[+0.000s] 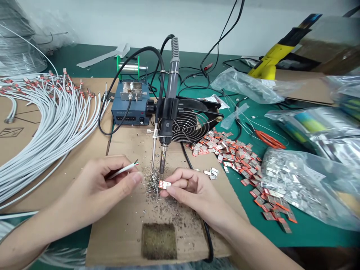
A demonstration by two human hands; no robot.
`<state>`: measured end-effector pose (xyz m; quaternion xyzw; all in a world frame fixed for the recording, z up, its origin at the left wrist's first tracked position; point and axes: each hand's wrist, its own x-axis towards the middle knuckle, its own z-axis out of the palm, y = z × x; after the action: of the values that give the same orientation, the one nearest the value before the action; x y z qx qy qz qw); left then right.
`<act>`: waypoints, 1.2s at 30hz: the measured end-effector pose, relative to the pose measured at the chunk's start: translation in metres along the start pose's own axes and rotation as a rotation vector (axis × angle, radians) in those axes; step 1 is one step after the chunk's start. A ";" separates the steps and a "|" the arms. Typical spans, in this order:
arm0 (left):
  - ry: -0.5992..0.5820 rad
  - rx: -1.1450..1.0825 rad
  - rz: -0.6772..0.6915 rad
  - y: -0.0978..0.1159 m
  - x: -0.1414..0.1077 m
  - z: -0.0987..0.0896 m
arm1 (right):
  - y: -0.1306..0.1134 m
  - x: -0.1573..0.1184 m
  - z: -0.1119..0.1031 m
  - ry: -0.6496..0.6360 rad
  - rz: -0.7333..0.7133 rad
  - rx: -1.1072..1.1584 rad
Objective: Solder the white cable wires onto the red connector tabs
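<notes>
My left hand [112, 187] pinches a white cable [123, 169] whose stripped end shows thin coloured wires pointing right. Between thumb and fingers, my right hand [194, 191] grips a small red and silver USB connector [164, 184]. The cable end and the connector are apart, on either side of a heap of solder debris [153, 183]. Just above this gap, the tip of a soldering iron [162, 159] points down from its clamp, with a thin metal feed tube [153, 150] beside it.
Many white cables [56, 123] lie at left. Behind the iron are a blue soldering station [131, 112], a solder spool [131, 68] and a round fan [191, 125]. At right lie piled connectors [239, 157], a plastic bag of metal parts [292, 180] and orange-handled pliers [270, 139].
</notes>
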<state>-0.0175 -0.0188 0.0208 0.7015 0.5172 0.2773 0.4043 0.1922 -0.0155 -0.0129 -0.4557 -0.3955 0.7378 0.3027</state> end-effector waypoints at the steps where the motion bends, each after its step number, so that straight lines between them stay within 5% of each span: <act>1: 0.003 -0.003 0.002 0.000 0.000 0.000 | 0.000 0.000 0.000 0.002 0.001 0.004; 12: -0.021 -0.020 -0.014 0.001 -0.002 -0.002 | 0.000 0.000 0.000 0.022 0.032 -0.046; 19: 0.210 0.155 0.057 0.000 0.013 -0.003 | -0.001 -0.005 -0.004 -0.078 -0.032 -0.291; 26: -0.035 0.314 0.084 0.001 0.027 -0.022 | 0.003 -0.028 -0.033 -0.196 -0.084 -0.779; 32: 0.098 0.396 -0.038 -0.028 0.046 -0.038 | 0.008 -0.036 -0.043 -0.126 -0.132 -1.048; 36: 0.209 0.515 0.013 -0.018 0.041 -0.033 | 0.005 -0.040 -0.045 -0.036 -0.223 -1.132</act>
<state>-0.0402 0.0318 0.0212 0.7520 0.6051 0.2101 0.1554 0.2490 -0.0366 -0.0119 -0.4897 -0.7793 0.3826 0.0808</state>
